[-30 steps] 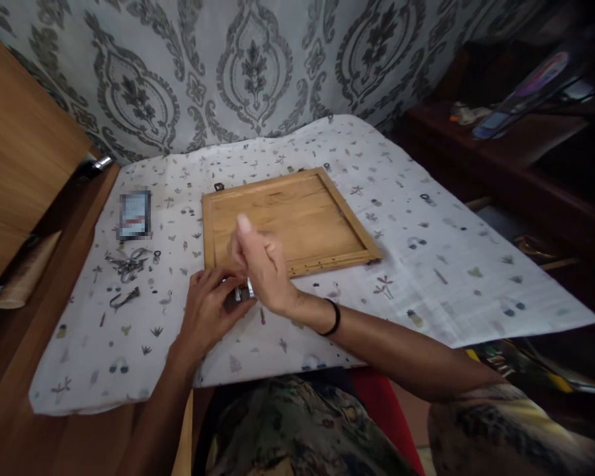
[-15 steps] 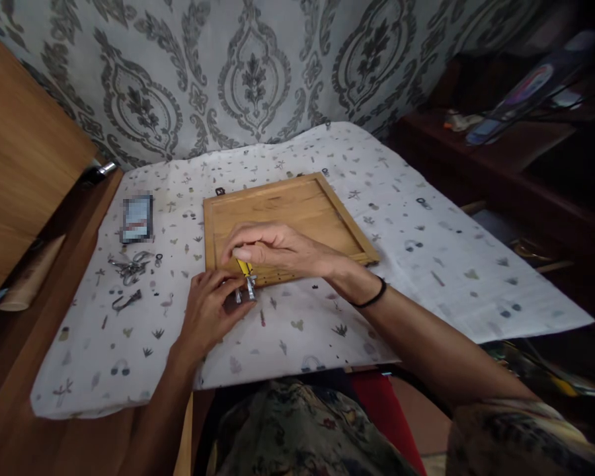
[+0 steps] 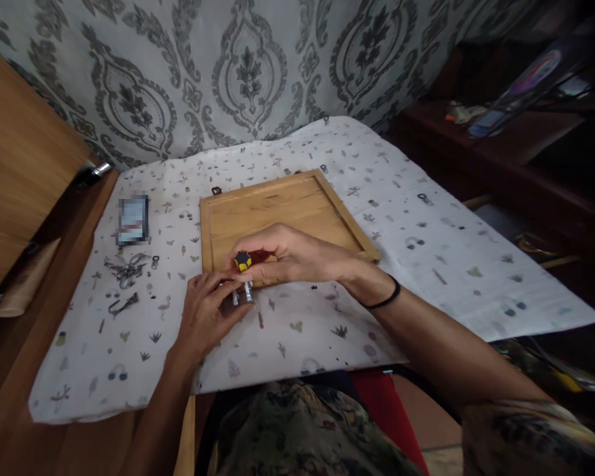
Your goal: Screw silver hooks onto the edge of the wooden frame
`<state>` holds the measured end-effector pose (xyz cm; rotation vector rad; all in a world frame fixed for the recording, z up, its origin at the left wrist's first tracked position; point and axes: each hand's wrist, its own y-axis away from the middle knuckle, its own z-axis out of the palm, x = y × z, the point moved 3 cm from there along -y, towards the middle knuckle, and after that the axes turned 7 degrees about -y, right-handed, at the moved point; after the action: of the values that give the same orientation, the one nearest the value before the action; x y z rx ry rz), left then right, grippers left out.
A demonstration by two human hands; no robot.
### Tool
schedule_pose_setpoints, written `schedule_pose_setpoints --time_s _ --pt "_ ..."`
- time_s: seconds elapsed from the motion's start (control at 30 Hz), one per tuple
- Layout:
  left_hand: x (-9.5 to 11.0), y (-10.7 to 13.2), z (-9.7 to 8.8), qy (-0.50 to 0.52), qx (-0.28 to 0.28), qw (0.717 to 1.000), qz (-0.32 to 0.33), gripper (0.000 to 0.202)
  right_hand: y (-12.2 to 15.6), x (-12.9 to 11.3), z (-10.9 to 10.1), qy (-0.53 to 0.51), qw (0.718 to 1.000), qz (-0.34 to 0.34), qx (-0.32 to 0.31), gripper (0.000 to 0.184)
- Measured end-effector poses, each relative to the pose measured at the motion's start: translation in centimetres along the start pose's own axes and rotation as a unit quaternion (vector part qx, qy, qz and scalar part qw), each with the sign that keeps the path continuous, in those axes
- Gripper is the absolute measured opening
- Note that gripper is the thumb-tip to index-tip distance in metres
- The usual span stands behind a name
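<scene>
A square wooden frame (image 3: 297, 205) lies flat on a patterned white cloth (image 3: 426, 264). My right hand (image 3: 297, 254) is closed round a screwdriver with a yellow and black handle end (image 3: 242, 260), held upright at the frame's near left corner. My left hand (image 3: 209, 312) pinches a small metal fitting (image 3: 242, 293) against the frame's near edge, right under the screwdriver. A black band circles my right wrist.
A pile of metal hooks (image 3: 127, 270) and one loose hook (image 3: 123, 304) lie left of the frame. A phone (image 3: 131, 220) rests at the far left of the cloth. Small black hangers (image 3: 424, 198) dot the cloth. A wooden panel (image 3: 14, 165) stands at left.
My right hand came down from above the frame and settled on the near left corner with the screwdriver, which now stands upright. My left hand stayed on the metal fitting.
</scene>
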<state>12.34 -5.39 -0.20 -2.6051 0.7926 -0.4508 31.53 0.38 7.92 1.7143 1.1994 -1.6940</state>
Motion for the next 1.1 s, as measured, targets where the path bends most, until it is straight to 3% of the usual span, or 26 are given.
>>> schedule_pose_setpoints --time_s 0.13,0.23,0.3,0.43,0.6,0.7,0.83,1.0,1.1 --pt "0.1 -0.1 0.0 -0.002 -0.004 1.0 0.001 0.026 0.2 0.8 1.0 0.064 0.991 -0.034 0.114 0.035" --pt "0.1 -0.1 0.0 -0.014 0.015 1.0 0.003 0.026 0.3 1.2 2.0 0.128 0.959 -0.084 0.239 0.043" --pt "0.1 0.0 0.1 -0.019 0.019 1.0 0.006 0.026 0.2 1.4 2.6 0.136 0.946 -0.107 0.274 0.045" --pt "0.0 0.0 0.1 -0.014 0.006 1.0 0.006 0.027 -0.1 1.7 2.1 0.081 0.959 -0.091 0.257 0.045" --pt "0.0 -0.1 0.0 -0.005 0.0 1.0 0.0 0.025 0.1 0.9 1.0 -0.012 0.995 -0.042 0.091 0.023" --pt "-0.1 -0.1 0.1 0.003 -0.004 1.0 -0.006 0.024 0.3 0.9 0.6 -0.059 0.997 -0.001 0.054 0.027" --pt "-0.1 -0.1 0.2 0.007 -0.009 1.0 -0.01 0.026 -0.1 1.6 0.4 -0.075 0.993 -0.003 0.094 0.037" --pt "-0.1 -0.1 0.2 0.006 -0.015 1.0 -0.013 0.025 -0.6 2.7 0.7 -0.013 0.969 -0.089 0.231 0.045" --pt "0.0 -0.1 0.2 0.005 -0.015 1.0 -0.013 0.025 -0.6 2.8 1.4 0.011 0.964 -0.098 0.245 0.044"
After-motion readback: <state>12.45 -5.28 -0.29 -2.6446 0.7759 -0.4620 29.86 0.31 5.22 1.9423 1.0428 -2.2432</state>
